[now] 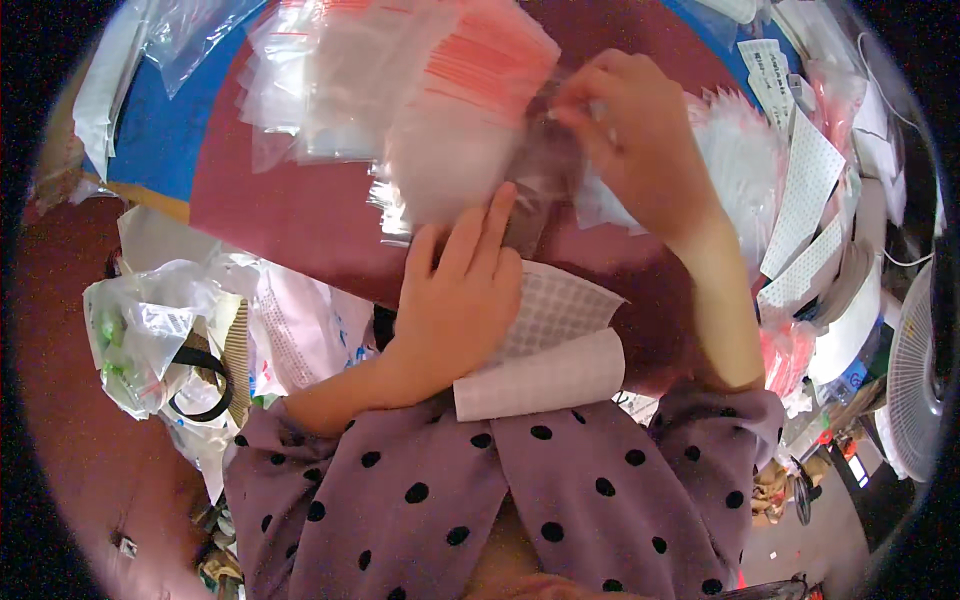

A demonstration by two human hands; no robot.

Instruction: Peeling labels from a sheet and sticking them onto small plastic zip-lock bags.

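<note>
My left hand [465, 295] lies palm down with its fingers stretched out, the fingertips by the lower edge of a fanned stack of clear zip bags [455, 130] with red strips along their tops. Under and beside that hand is a sheet of round stickers [560, 310], its lower end curled into a white roll [545, 375] near my front. To the right of the stack my right hand [635, 140] is raised, thumb and fingers pinched together. A blurred clear plastic bag [548, 155] extends from the pinch toward my left fingertips.
More clear bags [740, 165] lie fanned at the right, beside white sticker sheets [805, 195]. A white fan [915, 370] stands at the far right. Left of me, plastic packaging [150, 335] sits by a black ring [205, 385]. The tabletop [270, 215] is dark red.
</note>
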